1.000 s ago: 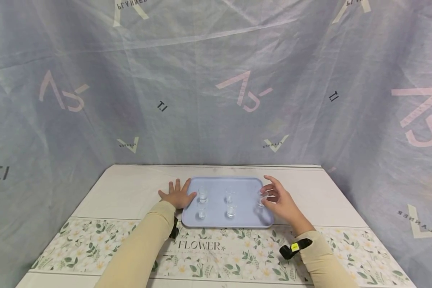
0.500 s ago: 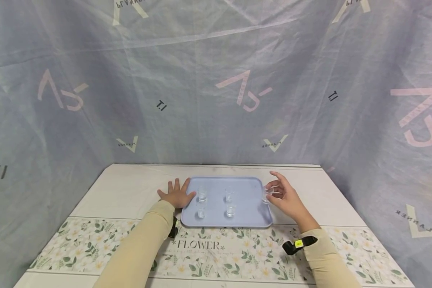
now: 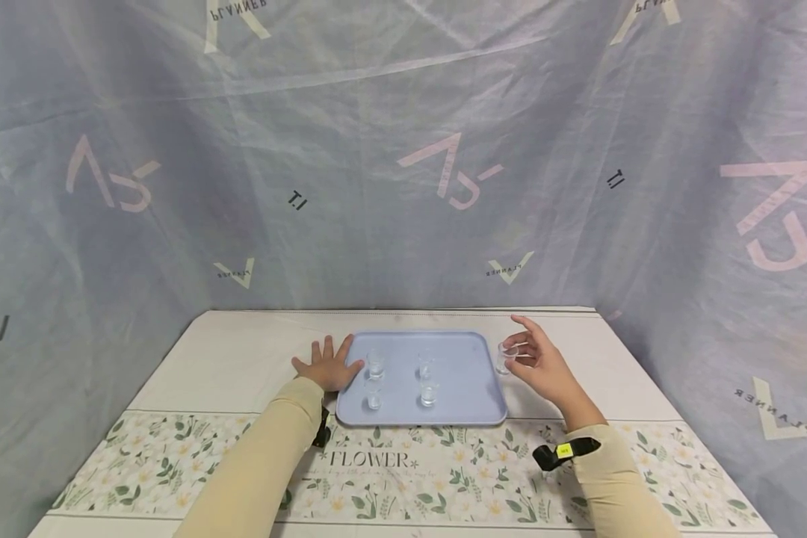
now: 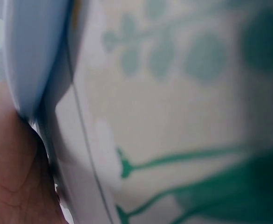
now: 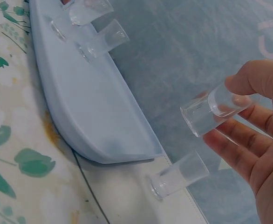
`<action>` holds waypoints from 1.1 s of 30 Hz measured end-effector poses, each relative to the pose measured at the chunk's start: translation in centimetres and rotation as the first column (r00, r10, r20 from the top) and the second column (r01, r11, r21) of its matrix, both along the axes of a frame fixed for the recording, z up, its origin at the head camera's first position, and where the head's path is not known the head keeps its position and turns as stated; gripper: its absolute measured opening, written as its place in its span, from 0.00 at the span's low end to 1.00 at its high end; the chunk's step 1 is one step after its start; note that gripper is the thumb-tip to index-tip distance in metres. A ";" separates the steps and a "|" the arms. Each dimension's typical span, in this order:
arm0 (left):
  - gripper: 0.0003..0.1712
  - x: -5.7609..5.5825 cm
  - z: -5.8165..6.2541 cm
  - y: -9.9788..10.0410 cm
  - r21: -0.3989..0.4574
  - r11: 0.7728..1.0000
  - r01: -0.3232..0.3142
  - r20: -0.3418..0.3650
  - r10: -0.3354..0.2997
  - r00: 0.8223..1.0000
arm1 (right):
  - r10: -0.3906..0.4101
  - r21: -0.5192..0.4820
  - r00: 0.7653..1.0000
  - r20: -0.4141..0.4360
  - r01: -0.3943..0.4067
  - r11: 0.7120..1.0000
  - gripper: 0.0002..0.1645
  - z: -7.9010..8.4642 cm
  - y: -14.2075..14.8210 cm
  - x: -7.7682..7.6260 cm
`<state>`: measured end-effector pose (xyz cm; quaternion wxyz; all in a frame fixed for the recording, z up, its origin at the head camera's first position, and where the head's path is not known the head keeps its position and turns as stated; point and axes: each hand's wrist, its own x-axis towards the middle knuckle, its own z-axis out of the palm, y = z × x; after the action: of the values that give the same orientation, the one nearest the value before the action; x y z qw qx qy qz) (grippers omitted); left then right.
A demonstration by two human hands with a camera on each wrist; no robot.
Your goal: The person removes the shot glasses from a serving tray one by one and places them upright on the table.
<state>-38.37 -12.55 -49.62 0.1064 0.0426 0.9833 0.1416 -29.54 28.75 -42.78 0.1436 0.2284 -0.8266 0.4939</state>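
Observation:
My right hand [image 3: 541, 368] pinches a small clear shot glass [image 5: 206, 112] between thumb and fingers, just off the right edge of the light-blue tray [image 3: 467, 411]. In the right wrist view, another clear glass [image 5: 179, 176] stands on the table below the held one, outside the tray. Spread out flat, my left hand [image 3: 328, 368] rests at the tray's left side, its thumb at the rim. Several more shot glasses stand on the tray in two columns, among them a far left glass [image 3: 376, 365] and a near middle glass [image 3: 428, 394].
The white table [image 3: 242, 351] has a floral runner band [image 3: 195, 463] along its front. A grey fabric curtain [image 3: 376, 239] with printed letters hangs behind and at both sides. In the left wrist view, the tray's edge [image 4: 31, 56] shows close up.
My right hand has carried the held glass rightward, from over the tray's right end to beyond its rim. My left hand stays at the tray's left edge.

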 end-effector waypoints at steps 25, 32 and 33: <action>0.44 1.0 1.2 0.3 -0.026 1.000 0.001 0.007 -0.001 1.000 | -0.116 -0.069 0.993 0.011 0.116 0.991 0.53 -0.2 4.6 -2.7; 0.44 1.2 1.3 0.3 -0.030 1.000 0.005 0.005 -0.005 1.000 | -0.149 -0.081 0.989 0.012 0.150 0.985 0.53 0.1 4.7 -2.9; 0.44 1.2 1.3 0.3 -0.029 1.000 0.004 0.008 -0.004 1.000 | -0.157 -0.080 0.988 0.013 0.157 0.984 0.53 0.0 4.8 -2.9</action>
<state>-37.20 -12.29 -48.36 0.1111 0.0426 0.9847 0.1273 -32.48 33.51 -42.75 0.1884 0.1548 -0.8219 0.5148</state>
